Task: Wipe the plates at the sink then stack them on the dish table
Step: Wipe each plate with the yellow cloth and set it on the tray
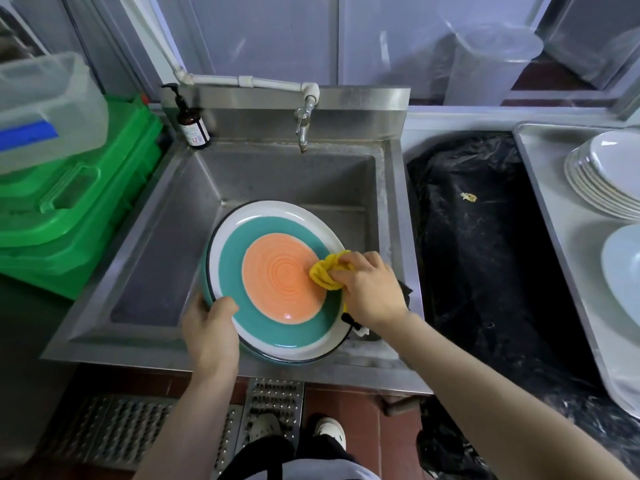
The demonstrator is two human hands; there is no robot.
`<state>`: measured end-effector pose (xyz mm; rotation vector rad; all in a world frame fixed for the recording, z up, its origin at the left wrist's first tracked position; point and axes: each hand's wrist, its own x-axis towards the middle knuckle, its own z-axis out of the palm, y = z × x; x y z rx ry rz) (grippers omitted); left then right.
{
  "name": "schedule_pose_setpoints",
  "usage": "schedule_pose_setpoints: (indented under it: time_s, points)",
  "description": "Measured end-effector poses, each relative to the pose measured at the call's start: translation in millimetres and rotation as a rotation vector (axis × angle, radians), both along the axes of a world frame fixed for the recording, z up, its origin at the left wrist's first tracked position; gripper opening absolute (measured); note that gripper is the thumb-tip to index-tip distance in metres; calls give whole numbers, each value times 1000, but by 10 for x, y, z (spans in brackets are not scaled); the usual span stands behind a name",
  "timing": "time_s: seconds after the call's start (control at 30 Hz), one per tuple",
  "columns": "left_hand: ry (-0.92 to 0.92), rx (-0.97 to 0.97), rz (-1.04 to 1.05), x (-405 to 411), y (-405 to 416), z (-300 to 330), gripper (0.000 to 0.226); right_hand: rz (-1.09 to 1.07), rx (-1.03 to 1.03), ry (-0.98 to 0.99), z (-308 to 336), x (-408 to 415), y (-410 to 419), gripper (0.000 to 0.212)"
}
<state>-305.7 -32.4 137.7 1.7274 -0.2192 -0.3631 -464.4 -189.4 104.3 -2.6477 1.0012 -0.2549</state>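
Note:
A round plate (273,306) with an orange centre, a teal ring and a white rim is held tilted over the steel sink (214,188). My left hand (211,327) grips its lower left edge, thumb on the face. My right hand (367,289) is closed on a yellow cloth (327,273) and presses it against the right side of the plate's orange centre. On the dish table (568,237) at the right stands a stack of white plates (606,174), with another pale plate (623,271) nearer to me.
A tap (303,129) hangs over the sink's back wall, a brown soap pump bottle (192,124) at its back left corner. Green crates (72,209) and a clear plastic box (45,105) stand left. A black-bagged bin (485,254) sits between sink and dish table.

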Motion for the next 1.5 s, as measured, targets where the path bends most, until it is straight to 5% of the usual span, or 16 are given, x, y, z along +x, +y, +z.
schedule_pose_setpoints:
  time_s: [0.13, 0.3, 0.6, 0.87, 0.97, 1.17, 1.37, 1.5]
  points:
    - [-13, -18, 28, -1, -30, 24, 6, 284, 22, -233, 183, 84, 455, 43]
    - [-19, 39, 26, -51, -58, 34, 9, 467, 72, -284, 244, 178, 693, 45]
    - [-26, 100, -94, -81, -4, 12, 21, -125, 203, -34, -114, 95, -138, 33]
    - [-17, 95, -93, -41, -102, -12, 15, 448, 174, -266, 324, 264, 679, 46]
    - [-17, 105, -130, -40, -90, -5, 16, 351, 199, -324, 254, 306, 464, 43]
    - [-42, 148, -185, -57, -81, 39, 14, -132, 249, -108, -81, 379, -105, 41]
    - [-53, 148, -128, 47, -73, 30, 21, 224, 209, -178, 95, 240, 303, 55]
    - [-109, 178, -97, 75, -114, 59, 24, 427, 124, -265, 210, 254, 688, 44]
